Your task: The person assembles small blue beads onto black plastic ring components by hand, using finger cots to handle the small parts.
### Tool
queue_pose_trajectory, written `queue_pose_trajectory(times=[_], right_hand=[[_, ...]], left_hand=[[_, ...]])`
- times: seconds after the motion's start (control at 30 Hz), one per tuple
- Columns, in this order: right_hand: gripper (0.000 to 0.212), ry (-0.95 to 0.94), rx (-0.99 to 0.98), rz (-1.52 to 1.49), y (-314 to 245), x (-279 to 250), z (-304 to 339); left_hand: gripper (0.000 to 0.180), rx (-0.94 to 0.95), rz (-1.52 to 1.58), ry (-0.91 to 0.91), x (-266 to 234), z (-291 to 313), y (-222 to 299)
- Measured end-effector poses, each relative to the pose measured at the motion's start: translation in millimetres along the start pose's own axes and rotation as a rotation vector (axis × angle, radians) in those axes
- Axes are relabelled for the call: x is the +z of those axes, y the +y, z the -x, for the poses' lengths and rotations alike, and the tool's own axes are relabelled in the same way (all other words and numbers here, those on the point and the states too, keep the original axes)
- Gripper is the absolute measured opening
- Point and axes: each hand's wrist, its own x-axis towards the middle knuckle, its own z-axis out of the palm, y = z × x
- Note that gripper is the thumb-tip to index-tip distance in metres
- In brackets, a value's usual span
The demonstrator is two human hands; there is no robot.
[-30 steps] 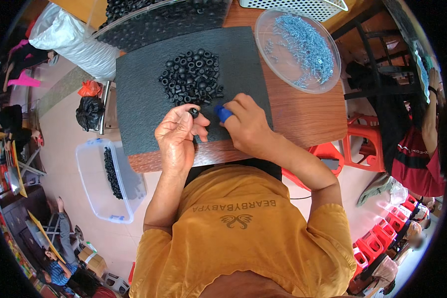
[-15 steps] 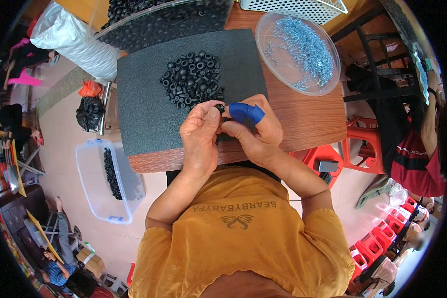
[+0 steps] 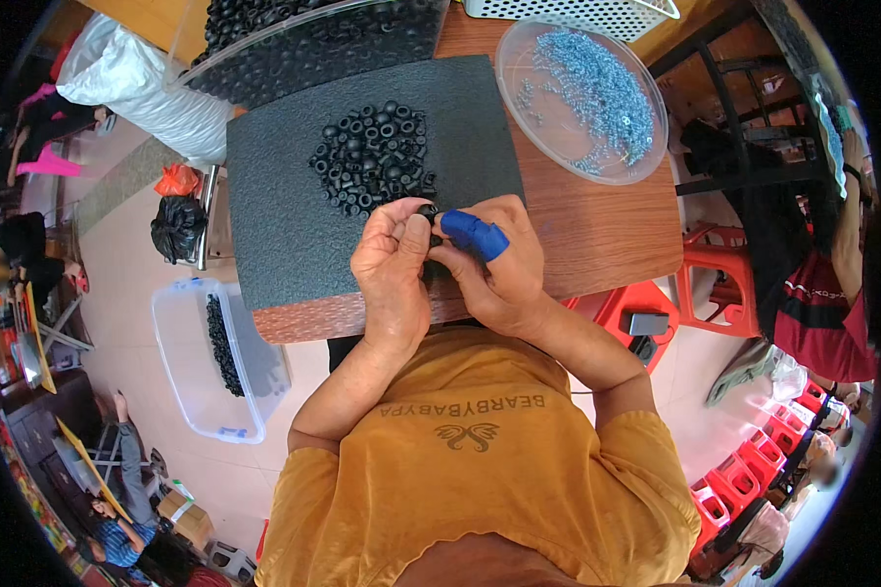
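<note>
Over the near edge of the black mat (image 3: 279, 245), my two hands meet. My left hand (image 3: 392, 264) is closed, pinching a small round black part (image 3: 427, 210) between thumb and fingers. My right hand (image 3: 507, 269), with a blue wrap (image 3: 472, 235) around its index finger, is closed right beside it. A second dark bit shows between the right thumb and index finger, mostly hidden, too small to name. Just beyond my hands lies a pile of small black ring- and cap-shaped parts (image 3: 372, 147).
A clear round tray (image 3: 519, 122) of small blue-silver pieces sits right on the wooden table (image 3: 607, 230). A large clear bin (image 3: 313, 49) of black parts stands behind the mat. At left are a white sack (image 3: 157, 93) and a clear box (image 3: 191, 391); red stools (image 3: 719, 284) stand right.
Both hands stay together in the same pinch, with the right index finger slightly lower and more bent. The whole view has shifted slightly.
</note>
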Motion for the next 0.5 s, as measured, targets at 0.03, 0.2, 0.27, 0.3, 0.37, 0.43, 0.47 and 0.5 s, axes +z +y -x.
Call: queue_pose_trajectory(times=[0.03, 0.2, 0.27, 0.3, 0.37, 0.43, 0.47, 0.5], right_hand=[[0.033, 0.002, -0.003, -0.005, 0, 0, 1], [0.033, 0.014, -0.034, 0.013, 0, -4, -7], [0.032, -0.036, -0.076, 0.129, 0, -5, -10], [0.032, -0.035, -0.075, 0.131, -1, -4, -9], [0.035, -0.038, -0.089, 0.134, -1, 1, -6], [0.034, -0.037, -0.088, 0.116, 1, 4, -4], [0.034, -0.036, -0.087, 0.098, 1, 4, -3], [0.034, -0.036, -0.087, 0.098, 1, 5, -2]], left_hand=[[0.016, -0.024, 0.011, -0.006, 0, 0, 0], [0.015, -0.025, -0.001, 0.022, -7, -3, -1], [0.015, 0.021, -0.065, 0.012, -6, -2, 2], [0.015, 0.019, -0.065, 0.01, -4, -1, 2], [0.014, 0.027, -0.127, 0.052, 1, 1, 2], [0.014, 0.004, -0.111, 0.05, 1, 0, 4], [0.013, -0.017, -0.095, 0.048, 1, 0, 4], [0.013, -0.017, -0.095, 0.049, 1, 0, 4]])
